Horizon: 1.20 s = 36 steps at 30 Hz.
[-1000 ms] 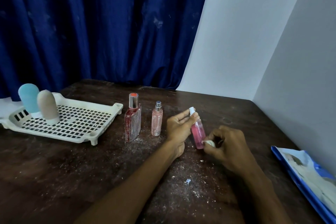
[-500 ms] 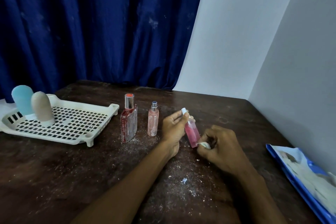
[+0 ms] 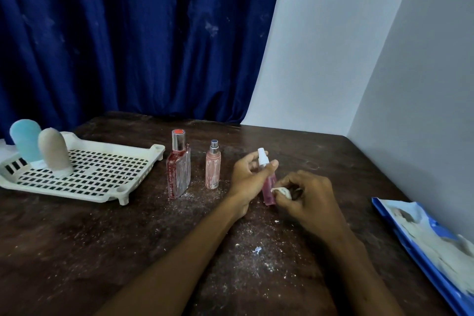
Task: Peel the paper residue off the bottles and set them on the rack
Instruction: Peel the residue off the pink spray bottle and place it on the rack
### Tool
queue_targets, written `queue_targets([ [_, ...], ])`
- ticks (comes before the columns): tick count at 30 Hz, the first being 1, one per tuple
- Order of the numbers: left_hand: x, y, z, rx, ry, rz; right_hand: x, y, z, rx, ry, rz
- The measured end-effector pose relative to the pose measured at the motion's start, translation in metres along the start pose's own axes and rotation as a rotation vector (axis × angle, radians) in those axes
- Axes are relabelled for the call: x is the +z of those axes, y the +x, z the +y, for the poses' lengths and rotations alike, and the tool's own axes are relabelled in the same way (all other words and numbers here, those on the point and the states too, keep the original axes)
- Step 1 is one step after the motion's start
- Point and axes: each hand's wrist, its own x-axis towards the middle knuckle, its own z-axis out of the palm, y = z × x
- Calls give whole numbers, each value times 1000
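My left hand (image 3: 250, 174) grips a small pink spray bottle (image 3: 268, 187) with a white nozzle near its top and holds it upright on the table. My right hand (image 3: 305, 197) pinches a white wad (image 3: 282, 191) against the bottle's lower side. To the left stand a red flat bottle (image 3: 178, 169) with a silver cap and a slim pale-pink spray bottle (image 3: 213, 167). A white slotted rack (image 3: 107, 174) at the far left holds a blue bottle (image 3: 24, 142) and a beige bottle (image 3: 53, 152), both upside down.
The dark wooden table (image 3: 102, 251) is strewn with white paper crumbs, thickest in front of my arms. A blue-and-white packet (image 3: 431, 244) lies at the right edge by the grey wall. A blue curtain hangs behind the table.
The pink bottle has gone from tilted to more upright in my left hand. My right hand stays at its lower side with the white wad.
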Motion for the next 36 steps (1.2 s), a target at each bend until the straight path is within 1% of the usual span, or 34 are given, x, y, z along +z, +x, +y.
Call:
queue_targets([
  [2,-2,1,1,-14,-40,-5,-2,0,1,41,-25,6],
  [4,-4,2,3,-53,-134,-24,-2,0,3,96,-65,77],
  [6,-5,3,5,-79,-177,-59,-4,1,3,176,7,195],
  [8,-6,6,3,-94,-176,-94,-5,2,2,233,92,256],
  [16,-5,7,3,-122,-250,-132,5,4,-2,172,81,206],
  [20,-4,6,3,-131,-249,-103,8,2,-4,114,106,106],
  [22,-3,5,3,-128,-251,-95,10,1,-6,78,56,66],
  [26,-2,5,4,-106,-236,-85,9,1,-13,41,-93,87],
  [29,-2,7,1,-89,-214,-63,4,-2,-13,92,-6,31],
  [31,-2,8,0,-87,-216,-58,2,-3,-12,91,28,-11],
  [36,-3,6,2,-114,-262,-107,6,3,-7,-16,-57,63],
])
